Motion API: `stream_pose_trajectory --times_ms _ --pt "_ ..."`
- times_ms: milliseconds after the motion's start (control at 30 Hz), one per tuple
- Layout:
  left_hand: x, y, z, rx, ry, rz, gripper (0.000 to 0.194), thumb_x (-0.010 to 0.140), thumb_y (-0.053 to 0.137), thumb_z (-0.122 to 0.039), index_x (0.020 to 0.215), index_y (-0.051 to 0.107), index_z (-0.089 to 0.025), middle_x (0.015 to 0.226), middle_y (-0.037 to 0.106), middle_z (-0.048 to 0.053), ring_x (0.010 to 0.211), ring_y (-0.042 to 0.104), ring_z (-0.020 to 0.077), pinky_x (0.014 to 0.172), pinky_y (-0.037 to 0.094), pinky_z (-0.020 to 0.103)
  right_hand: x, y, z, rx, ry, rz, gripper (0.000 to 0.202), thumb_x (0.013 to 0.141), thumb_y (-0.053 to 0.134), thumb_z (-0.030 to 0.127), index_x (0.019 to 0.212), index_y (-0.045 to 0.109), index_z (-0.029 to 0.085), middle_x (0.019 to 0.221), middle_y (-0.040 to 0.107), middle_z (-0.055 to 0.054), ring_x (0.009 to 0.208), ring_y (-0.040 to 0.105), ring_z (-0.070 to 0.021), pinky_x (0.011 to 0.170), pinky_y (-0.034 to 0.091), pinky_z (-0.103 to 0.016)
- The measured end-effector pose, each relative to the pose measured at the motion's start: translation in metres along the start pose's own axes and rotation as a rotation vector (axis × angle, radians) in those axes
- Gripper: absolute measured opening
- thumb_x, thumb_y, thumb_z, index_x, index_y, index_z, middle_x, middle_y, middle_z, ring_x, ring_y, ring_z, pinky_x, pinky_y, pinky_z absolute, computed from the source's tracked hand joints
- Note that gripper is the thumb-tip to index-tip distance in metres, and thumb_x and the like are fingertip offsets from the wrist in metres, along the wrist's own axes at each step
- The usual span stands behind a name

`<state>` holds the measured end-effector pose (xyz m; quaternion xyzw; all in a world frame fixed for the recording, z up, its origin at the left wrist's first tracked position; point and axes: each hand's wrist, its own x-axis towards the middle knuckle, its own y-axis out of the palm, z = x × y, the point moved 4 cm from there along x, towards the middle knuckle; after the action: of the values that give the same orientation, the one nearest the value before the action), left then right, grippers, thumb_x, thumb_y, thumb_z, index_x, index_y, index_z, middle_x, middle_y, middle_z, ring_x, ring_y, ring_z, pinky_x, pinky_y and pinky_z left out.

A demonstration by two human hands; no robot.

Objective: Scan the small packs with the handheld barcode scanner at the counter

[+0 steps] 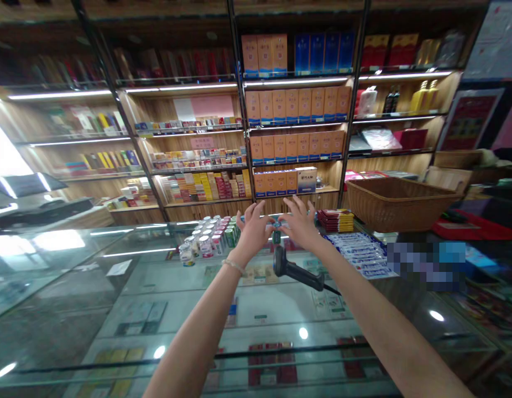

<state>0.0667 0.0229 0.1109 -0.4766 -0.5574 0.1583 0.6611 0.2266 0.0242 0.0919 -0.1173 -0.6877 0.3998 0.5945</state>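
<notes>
Both arms reach forward over a glass counter point(185, 298). My left hand point(255, 231) is open with its fingers apart and curved, beside rows of small cans point(208, 240). Facing it, my right hand point(301, 225) is open too, its fingers spread and bent. Small green and teal packs point(276, 236) show between the two thumbs; whether the fingertips touch them, I cannot tell. A black handheld scanner point(298, 270) lies on the glass just below the hands, its cable passing under my right forearm.
A stack of red and yellow packs point(335, 220) and rows of blue-white sachets point(359, 254) lie right of my right hand. Behind them stands a wicker basket point(399, 202). A red mat point(480, 225) is farther right. Shelves with orange boxes point(297, 106) line the back wall.
</notes>
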Motion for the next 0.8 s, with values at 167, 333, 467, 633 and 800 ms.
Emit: stream_pose_trajectory --times_ms 167,333,467,633,800 --pt "-0.019 -0.001 0.015 -0.052 0.016 -0.053 0.016 0.092 0.069 -0.028 0.105 0.077 -0.03 0.166 0.043 0.006 0.153 0.033 0.0362 0.124 0.014 0.073 -0.006 0.002 0.02 0.023 -0.023 -0.016 0.011 0.091 0.072 0.03 0.1 0.077 0.026 0.162 0.048 -0.011 0.157 0.03 -0.0374 0.121 0.018 -0.074" --pt "-0.033 0.001 0.025 -0.103 0.018 -0.115 0.016 0.093 0.067 -0.028 0.105 0.077 -0.029 0.164 0.045 0.008 0.152 0.034 0.0364 0.125 0.016 0.071 -0.011 0.002 0.034 0.035 -0.01 -0.004 0.011 0.092 0.073 0.03 0.102 0.077 0.026 0.162 0.05 -0.009 0.156 0.032 -0.038 0.121 0.019 -0.073" --pt "-0.043 0.006 0.032 -0.137 -0.002 -0.158 0.017 0.094 0.067 -0.03 0.108 0.076 -0.031 0.161 0.049 0.008 0.15 0.037 0.0352 0.124 0.016 0.071 -0.015 0.006 0.041 0.033 -0.017 -0.031 0.012 0.094 0.07 0.027 0.104 0.077 0.026 0.161 0.051 -0.008 0.155 0.034 -0.037 0.122 0.019 -0.071" --pt "-0.057 0.019 0.037 -0.158 -0.034 -0.218 0.018 0.094 0.068 -0.03 0.111 0.076 -0.031 0.159 0.052 0.008 0.148 0.039 0.034 0.125 0.018 0.069 -0.023 0.013 0.046 0.034 -0.038 -0.046 0.015 0.094 0.068 0.025 0.106 0.076 0.026 0.159 0.054 -0.008 0.154 0.035 -0.0365 0.122 0.02 -0.07" --pt "-0.067 0.028 0.04 -0.142 -0.03 -0.221 0.017 0.094 0.068 -0.029 0.109 0.076 -0.032 0.158 0.053 0.007 0.147 0.04 0.0334 0.125 0.019 0.067 -0.031 0.019 0.049 0.054 -0.049 -0.036 0.017 0.094 0.065 0.022 0.107 0.076 0.026 0.157 0.056 -0.007 0.154 0.034 -0.0343 0.122 0.017 -0.069"
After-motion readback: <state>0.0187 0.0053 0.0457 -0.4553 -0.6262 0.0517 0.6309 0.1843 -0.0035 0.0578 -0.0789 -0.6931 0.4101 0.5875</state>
